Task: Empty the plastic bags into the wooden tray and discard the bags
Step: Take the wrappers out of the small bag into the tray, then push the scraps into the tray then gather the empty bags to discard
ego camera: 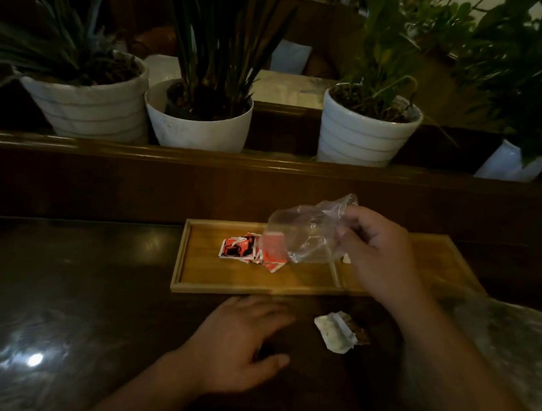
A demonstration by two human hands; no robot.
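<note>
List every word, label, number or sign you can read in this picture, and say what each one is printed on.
None can be read.
Red packets in the wooden tray: black and white print, too blurred to read.
White packet on the table: no legible text.
Plastic bag: clear, unprinted.

Right hand (382, 250) hides part of wooden tray (222, 277); right-edge plastic (516, 345) blurred

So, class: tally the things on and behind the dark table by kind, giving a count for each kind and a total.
White plant pots: 4
Wooden tray: 1
Clear plastic bag held in the right hand: 1
Small white packet on the table: 1
Total: 7
The red sachets in the tray overlap too much to count.
</note>
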